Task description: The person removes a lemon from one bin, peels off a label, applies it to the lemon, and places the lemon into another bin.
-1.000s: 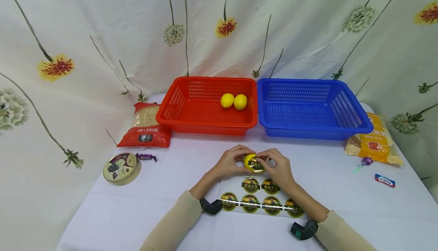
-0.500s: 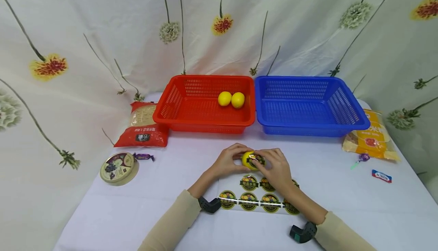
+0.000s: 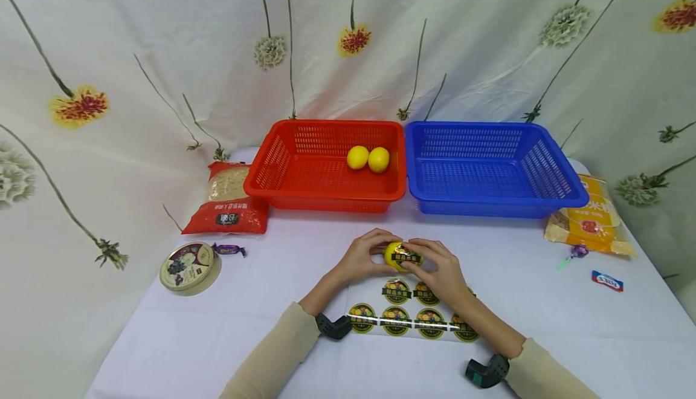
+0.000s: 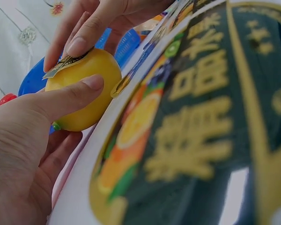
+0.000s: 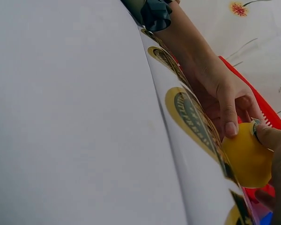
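Note:
A yellow lemon (image 3: 389, 256) is held between the thumb and fingers of my left hand (image 3: 360, 259), close over the sticker sheet (image 3: 363, 293). A round black-and-gold fruit sticker (image 3: 406, 257) lies across the lemon's right side. My right hand (image 3: 443, 271) has its thumb and fingers at this sticker. In the left wrist view, the right thumb presses the sticker (image 4: 68, 63) onto the lemon (image 4: 100, 70), and one edge stands away from the peel. The right wrist view shows the lemon (image 5: 247, 154) between both thumbs, with most right fingers hidden.
Behind the hands stand a red basket (image 3: 321, 197) with two lemons (image 3: 368, 158) and a blue basket (image 3: 497, 208). At left are a red bag (image 3: 234, 211), a round tin (image 3: 189, 267) and a purple candy (image 3: 229, 249). A yellow bag (image 3: 592, 220), lollipop (image 3: 579, 251) and small packet (image 3: 607, 280) lie right.
The sticker has gone from being pinched at the lemon's front to lying flatter against its peel. My right thumb has slid down over it, while my left hand keeps its grip.

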Action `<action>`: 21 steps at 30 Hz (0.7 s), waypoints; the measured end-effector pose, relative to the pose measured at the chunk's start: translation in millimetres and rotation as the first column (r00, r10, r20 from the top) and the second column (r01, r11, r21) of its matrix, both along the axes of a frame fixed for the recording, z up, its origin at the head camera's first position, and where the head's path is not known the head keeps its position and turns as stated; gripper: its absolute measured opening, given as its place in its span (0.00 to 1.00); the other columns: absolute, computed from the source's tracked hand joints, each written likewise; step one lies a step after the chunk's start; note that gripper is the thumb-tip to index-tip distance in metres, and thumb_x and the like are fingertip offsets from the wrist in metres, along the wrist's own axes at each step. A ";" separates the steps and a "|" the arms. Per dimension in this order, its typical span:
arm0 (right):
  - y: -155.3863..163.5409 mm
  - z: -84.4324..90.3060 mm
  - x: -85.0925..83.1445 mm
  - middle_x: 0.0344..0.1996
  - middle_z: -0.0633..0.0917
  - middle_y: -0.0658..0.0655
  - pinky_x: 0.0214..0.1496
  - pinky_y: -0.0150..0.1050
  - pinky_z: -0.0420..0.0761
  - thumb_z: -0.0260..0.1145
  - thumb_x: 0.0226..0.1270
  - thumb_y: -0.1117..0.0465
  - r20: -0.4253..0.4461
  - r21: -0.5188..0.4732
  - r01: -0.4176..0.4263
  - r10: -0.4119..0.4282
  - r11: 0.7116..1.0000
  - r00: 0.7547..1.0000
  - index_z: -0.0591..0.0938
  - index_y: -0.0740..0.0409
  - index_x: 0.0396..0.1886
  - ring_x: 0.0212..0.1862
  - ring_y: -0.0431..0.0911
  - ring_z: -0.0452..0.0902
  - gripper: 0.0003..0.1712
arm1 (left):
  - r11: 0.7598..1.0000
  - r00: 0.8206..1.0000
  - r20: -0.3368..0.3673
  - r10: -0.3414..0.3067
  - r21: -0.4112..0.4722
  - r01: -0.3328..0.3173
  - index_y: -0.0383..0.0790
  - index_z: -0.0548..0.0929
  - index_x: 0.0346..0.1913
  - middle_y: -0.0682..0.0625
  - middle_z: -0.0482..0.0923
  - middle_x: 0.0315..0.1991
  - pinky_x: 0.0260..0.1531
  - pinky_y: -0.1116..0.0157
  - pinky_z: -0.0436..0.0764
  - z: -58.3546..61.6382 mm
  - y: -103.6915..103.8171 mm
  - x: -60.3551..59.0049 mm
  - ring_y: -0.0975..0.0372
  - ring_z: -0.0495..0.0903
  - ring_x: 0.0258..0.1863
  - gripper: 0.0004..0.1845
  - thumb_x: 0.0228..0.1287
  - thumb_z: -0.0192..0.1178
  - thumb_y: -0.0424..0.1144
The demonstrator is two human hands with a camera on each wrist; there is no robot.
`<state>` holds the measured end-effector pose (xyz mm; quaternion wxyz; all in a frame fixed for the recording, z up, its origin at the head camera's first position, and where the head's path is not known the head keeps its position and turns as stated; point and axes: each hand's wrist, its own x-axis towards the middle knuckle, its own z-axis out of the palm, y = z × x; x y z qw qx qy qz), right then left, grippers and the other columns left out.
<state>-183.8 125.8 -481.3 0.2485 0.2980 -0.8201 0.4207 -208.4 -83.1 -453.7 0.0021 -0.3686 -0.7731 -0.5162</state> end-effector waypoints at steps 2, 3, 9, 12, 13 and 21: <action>-0.3 -0.9 -0.4 0.47 0.81 0.54 0.50 0.35 0.75 0.74 0.48 0.61 -0.003 0.003 0.002 -0.002 1.000 1.000 0.83 0.56 0.48 0.48 0.47 0.74 0.24 | 1.000 1.000 -0.007 0.002 0.002 -0.002 0.28 0.76 0.53 0.38 0.73 0.49 0.48 0.62 0.77 0.0 0.1 0.4 0.50 0.76 0.50 0.30 0.41 0.73 0.25; -0.5 -1.6 -0.7 0.47 0.81 0.54 0.50 0.35 0.75 0.74 0.48 0.62 -0.003 0.002 0.001 -0.001 1.000 1.000 0.83 0.56 0.48 0.48 0.47 0.74 0.24 | 1.000 1.000 -0.009 0.001 0.002 -0.001 0.27 0.76 0.53 0.38 0.73 0.49 0.48 0.62 0.77 0.0 0.2 0.6 0.50 0.76 0.50 0.30 0.41 0.73 0.25; -0.9 -3.6 -0.7 0.47 0.80 0.54 0.50 0.31 0.74 0.75 0.47 0.62 0.011 -0.008 -0.014 0.014 1.000 1.000 0.83 0.57 0.49 0.49 0.48 0.74 0.25 | 1.000 1.000 -0.009 0.003 -0.004 -0.003 0.27 0.76 0.53 0.38 0.73 0.49 0.48 0.63 0.77 0.6 0.1 1.4 0.50 0.76 0.49 0.30 0.41 0.73 0.26; -0.2 -4.2 -1.8 0.47 0.80 0.55 0.48 0.30 0.76 0.75 0.47 0.62 0.022 -0.009 -0.026 0.027 1.000 0.999 0.82 0.58 0.49 0.50 0.48 0.74 0.25 | 1.000 1.000 -0.009 0.007 -0.003 -0.007 0.27 0.76 0.52 0.38 0.73 0.48 0.47 0.63 0.77 1.5 -0.1 1.7 0.50 0.76 0.49 0.30 0.41 0.73 0.25; 0.0 -4.1 -1.9 0.47 0.80 0.54 0.48 0.30 0.76 0.75 0.47 0.61 0.029 -0.010 -0.032 0.032 0.999 0.999 0.82 0.58 0.50 0.50 0.48 0.74 0.26 | 1.000 1.000 -0.008 0.008 -0.002 -0.008 0.27 0.76 0.52 0.38 0.73 0.48 0.47 0.64 0.77 1.4 -0.2 1.6 0.50 0.76 0.49 0.30 0.41 0.73 0.25; 0.9 -2.4 -1.9 0.48 0.80 0.53 0.50 0.31 0.75 0.75 0.46 0.59 0.032 0.017 -0.037 0.037 0.999 0.999 0.81 0.58 0.51 0.50 0.47 0.74 0.28 | 1.000 0.981 0.194 -0.017 0.012 0.015 0.36 0.76 0.55 0.44 0.75 0.52 0.48 0.66 0.76 -16.2 -3.5 -8.3 0.57 0.76 0.52 0.29 0.46 0.71 0.29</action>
